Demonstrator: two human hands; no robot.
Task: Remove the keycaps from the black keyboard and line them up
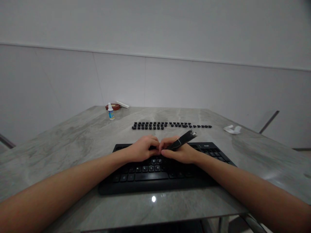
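A black keyboard (136,186) lies in front of me, some of its keys without caps and showing pale round centres. My right hand (181,152) is closed around a slim black tool (183,139) with a light-coloured upper end; its kind is unclear and its lower tip is hidden by the fingers. Over the upper middle of the keyboard, my left hand (143,149) has its fingers curled and closed, tips meeting those of my right hand. What the left fingers hold, if anything, is hidden. Behind the keyboard, loose black keycaps (150,125) stand in rows.
On the grey marbled table (80,145), a small white bottle (111,111) with a blue label stands at the back left. Behind it lie a reddish-brown object (114,106) and a white strip (122,104). Crumpled white tissue (232,129) rests at the right. A wall rises behind.
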